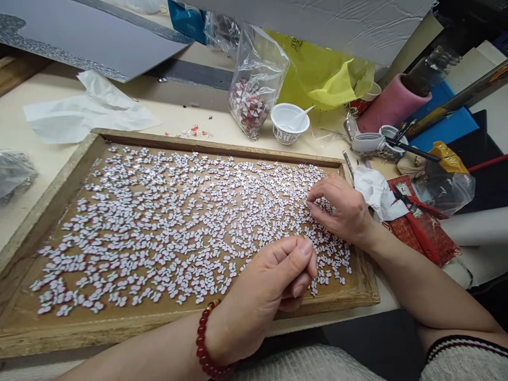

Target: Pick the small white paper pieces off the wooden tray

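The table [190, 114] carries a shallow wooden tray [222, 149] whose floor is crowded with small white petal pieces [166, 222], lying loose and close together beneath and to the left of both sets of fingers. The right hand [341, 209] rests over the tray's far right corner, fingers pinched on one piece at their tips. The left hand [270, 288] sits at the near edge, fingers curled shut; whether they enclose anything cannot be told. Risk noted: a wrist or heel of hand dragging across the pieces would scatter them, and pieces beside the near rim could be swept off. A bead bracelet [206, 338] could also snag.
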A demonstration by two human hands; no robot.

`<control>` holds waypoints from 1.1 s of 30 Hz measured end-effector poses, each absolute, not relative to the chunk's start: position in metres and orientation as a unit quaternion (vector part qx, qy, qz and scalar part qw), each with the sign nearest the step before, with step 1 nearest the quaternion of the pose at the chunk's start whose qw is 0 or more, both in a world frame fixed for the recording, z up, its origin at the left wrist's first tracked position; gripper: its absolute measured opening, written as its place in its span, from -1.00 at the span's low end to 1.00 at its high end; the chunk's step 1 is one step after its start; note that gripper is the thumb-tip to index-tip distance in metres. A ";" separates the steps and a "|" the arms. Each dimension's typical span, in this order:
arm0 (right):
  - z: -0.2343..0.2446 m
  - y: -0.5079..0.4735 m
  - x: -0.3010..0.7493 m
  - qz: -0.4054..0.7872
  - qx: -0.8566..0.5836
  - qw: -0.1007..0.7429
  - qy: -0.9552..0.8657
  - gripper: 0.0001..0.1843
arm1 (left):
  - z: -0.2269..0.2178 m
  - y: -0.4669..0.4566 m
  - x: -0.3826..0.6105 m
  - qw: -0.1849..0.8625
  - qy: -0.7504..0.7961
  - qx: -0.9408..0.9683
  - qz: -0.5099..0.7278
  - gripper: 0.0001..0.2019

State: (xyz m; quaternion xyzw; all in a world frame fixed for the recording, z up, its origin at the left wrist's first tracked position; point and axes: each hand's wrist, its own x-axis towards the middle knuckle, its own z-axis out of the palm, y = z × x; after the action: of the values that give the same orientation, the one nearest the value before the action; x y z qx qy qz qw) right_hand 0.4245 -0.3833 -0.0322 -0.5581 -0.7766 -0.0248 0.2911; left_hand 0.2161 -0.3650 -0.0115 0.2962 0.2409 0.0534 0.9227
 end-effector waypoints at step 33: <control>-0.032 -0.381 0.424 -0.037 -0.560 0.284 -0.778 -0.87 | -0.015 -0.366 0.216 0.919 0.248 0.299 0.059 -0.65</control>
State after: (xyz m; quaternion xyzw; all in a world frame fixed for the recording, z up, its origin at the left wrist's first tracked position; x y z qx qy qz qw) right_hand 0.4243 -0.3813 -0.0322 -0.5600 -0.7775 -0.0373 0.2835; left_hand 0.2158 -0.3661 -0.0154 0.2994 0.2481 0.0594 0.9194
